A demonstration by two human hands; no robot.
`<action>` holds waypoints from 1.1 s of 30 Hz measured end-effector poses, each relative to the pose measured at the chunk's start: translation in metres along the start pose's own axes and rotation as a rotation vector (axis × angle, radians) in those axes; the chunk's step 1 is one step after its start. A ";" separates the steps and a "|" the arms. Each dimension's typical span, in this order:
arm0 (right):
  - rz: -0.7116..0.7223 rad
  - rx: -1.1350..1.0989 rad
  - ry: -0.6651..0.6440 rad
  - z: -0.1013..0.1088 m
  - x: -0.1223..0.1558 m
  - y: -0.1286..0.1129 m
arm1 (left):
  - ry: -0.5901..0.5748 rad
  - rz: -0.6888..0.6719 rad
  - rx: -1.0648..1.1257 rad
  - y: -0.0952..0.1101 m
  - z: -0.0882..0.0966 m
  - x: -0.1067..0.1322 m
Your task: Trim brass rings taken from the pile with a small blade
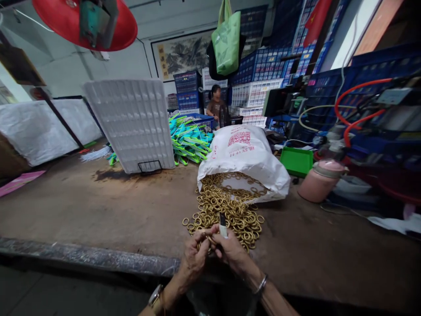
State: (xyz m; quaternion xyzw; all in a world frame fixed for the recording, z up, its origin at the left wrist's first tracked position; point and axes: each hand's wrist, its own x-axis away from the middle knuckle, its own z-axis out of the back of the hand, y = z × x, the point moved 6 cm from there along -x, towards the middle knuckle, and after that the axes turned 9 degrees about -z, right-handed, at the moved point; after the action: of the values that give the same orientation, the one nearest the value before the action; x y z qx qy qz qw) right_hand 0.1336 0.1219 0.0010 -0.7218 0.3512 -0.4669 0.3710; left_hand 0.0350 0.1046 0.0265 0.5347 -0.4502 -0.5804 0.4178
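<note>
Over the near edge of the table (138, 210): my left hand (194, 255) curled closed on gold-toned rings (209, 238), their number unclear.
Right hand (234, 251): I had it closed around a small black-and-white tool (223, 230), close against the left.
Ring pile (230, 213): lay just beyond my hands.
White sack (243, 147): lay open toward me, rings at its mouth.

Dim light, deep shadow below the table (131, 210), stretched edges, perhaps slight blur

Brn table (138, 210) w/ gold rings (243, 217) by wht sack (246, 156), grn tray (297, 161), pink jar (317, 182), ribbed wht panel (138, 125).
</note>
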 end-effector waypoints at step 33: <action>0.181 0.437 0.101 -0.011 0.048 0.012 | -0.046 0.406 0.431 -0.014 -0.010 0.064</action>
State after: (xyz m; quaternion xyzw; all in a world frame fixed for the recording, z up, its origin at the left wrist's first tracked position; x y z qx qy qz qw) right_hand 0.1363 0.0731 0.0136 -0.5658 0.3232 -0.5321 0.5406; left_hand 0.0396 0.0453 -0.0030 0.4966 -0.6703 -0.3879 0.3919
